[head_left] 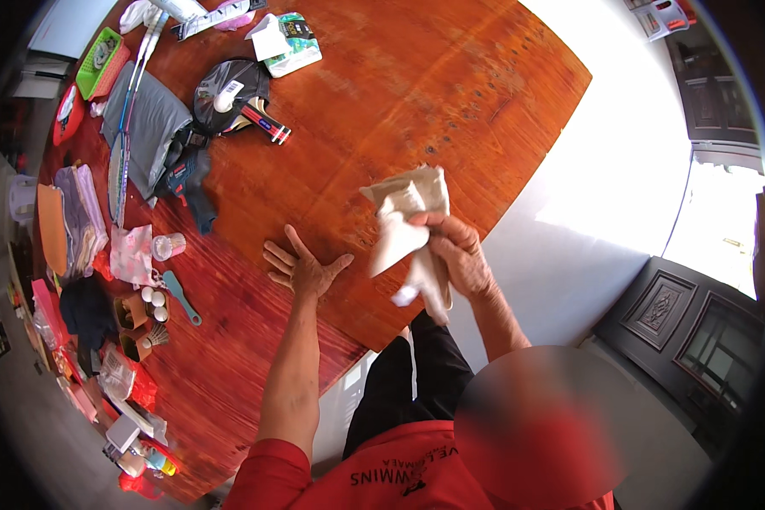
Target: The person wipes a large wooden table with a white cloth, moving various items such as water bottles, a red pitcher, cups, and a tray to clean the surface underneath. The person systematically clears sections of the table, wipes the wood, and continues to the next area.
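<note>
My right hand grips a crumpled beige and white cloth near the table's front right edge. Its upper part spreads over the wooden table, while the lower folds hang down by the edge, slightly blurred. The fingers are closed at the cloth's right side. To the left of it, my left hand is open with fingers and thumb spread, holding nothing. It is over the tabletop or resting on it; I cannot tell which.
Farther left lie a cordless drill, table tennis bats in a black case, badminton rackets and a grey bag. A tissue pack sits at the back. A clear cup, teal-handled tool and white balls crowd the left side.
</note>
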### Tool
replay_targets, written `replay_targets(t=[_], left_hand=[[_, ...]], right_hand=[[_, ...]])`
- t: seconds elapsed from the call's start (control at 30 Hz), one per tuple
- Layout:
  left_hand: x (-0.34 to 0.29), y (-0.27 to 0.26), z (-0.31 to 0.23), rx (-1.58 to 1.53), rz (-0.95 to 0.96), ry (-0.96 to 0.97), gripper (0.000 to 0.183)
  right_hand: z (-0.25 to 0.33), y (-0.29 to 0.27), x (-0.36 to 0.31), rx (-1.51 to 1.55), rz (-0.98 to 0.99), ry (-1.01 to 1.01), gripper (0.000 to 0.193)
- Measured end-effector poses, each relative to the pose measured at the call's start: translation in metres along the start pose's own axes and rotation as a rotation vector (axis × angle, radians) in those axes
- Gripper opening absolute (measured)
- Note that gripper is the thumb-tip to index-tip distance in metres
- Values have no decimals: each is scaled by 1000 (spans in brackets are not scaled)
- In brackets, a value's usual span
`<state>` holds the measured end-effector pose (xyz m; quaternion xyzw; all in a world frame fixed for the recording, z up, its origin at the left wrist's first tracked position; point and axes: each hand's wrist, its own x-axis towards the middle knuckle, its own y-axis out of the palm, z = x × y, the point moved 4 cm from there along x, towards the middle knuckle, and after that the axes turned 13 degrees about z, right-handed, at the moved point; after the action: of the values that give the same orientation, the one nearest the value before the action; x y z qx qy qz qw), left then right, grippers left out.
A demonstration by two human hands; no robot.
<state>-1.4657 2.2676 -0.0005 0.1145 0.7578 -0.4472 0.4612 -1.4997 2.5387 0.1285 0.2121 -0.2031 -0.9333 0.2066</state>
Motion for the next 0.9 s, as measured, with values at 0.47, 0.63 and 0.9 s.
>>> replay_targets(t=[0.47, 0.63, 0.9], left_hand=[[3, 4, 4, 31, -2, -15, 154], [2, 5, -4, -4, 15, 23, 153], [3, 5, -1, -11, -18, 44, 153]], right_hand=[[-46, -53, 49, -1392, -722, -90, 68], [-115, -25, 26, -1723, -255, 85, 67], [-118, -15, 37, -1703, -81, -4, 61]])
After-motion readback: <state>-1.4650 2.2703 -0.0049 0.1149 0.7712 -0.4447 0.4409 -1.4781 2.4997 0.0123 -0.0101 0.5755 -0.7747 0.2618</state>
